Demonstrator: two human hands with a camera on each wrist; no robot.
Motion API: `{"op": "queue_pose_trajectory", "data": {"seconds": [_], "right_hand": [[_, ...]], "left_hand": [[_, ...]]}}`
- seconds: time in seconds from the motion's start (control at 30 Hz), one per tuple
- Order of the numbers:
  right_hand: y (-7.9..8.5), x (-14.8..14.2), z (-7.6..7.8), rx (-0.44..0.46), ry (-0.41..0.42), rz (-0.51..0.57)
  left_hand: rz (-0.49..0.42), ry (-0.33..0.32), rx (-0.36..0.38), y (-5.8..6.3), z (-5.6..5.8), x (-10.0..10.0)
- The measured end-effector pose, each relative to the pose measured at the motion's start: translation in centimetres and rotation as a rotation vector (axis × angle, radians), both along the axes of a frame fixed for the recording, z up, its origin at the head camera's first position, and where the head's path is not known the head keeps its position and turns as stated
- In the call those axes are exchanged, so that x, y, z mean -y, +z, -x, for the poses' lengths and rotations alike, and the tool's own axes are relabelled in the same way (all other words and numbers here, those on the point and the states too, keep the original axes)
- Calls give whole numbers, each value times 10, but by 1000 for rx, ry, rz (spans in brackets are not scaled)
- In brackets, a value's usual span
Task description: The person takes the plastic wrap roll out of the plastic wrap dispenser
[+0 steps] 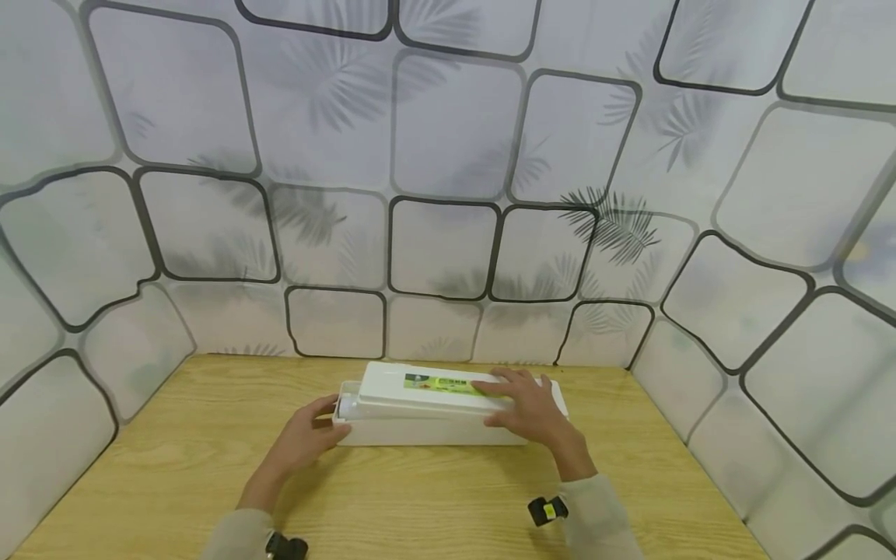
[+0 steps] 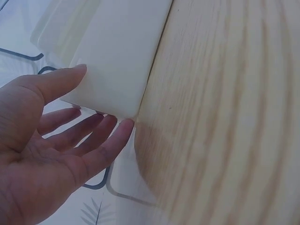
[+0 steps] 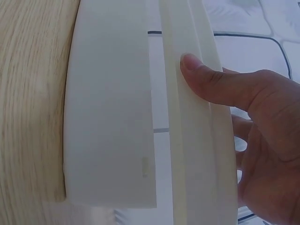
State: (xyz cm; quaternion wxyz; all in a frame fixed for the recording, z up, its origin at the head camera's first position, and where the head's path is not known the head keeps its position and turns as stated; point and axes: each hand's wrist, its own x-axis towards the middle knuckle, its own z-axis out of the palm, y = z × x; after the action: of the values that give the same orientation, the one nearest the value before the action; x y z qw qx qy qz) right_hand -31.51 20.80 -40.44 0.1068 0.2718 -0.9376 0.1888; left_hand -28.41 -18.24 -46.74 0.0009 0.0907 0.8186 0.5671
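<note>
A long white plastic box [image 1: 434,432] lies lengthwise on the table. Its white lid [image 1: 385,389], with a green label [image 1: 420,382], sits shifted to the right, leaving the box's left end uncovered. My left hand [image 1: 302,439] holds that left end. In the left wrist view its thumb rests on the front wall [image 2: 117,61] while the fingertips touch the end. My right hand [image 1: 530,408] grips the lid across its width near the right end. A gap shows between lid and box in the right wrist view, the thumb on the lid's near edge [image 3: 197,126].
The wood-grain table [image 1: 420,498] extends to both sides and in front of the box. Behind it and at both sides stand pale patterned walls [image 1: 441,249]. Inside the uncovered end, something pale is partly visible but unclear.
</note>
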Motion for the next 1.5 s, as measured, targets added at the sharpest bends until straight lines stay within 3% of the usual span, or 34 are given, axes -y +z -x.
{"op": "queue_pose_trajectory", "data": {"seconds": [0.6, 1.5], "right_hand": [[8, -16, 1, -16, -51, -2], [16, -50, -3, -20, -104, 50]], "left_hand": [[17, 35, 14, 1, -2, 0], [44, 34, 17, 3, -3, -4]]}}
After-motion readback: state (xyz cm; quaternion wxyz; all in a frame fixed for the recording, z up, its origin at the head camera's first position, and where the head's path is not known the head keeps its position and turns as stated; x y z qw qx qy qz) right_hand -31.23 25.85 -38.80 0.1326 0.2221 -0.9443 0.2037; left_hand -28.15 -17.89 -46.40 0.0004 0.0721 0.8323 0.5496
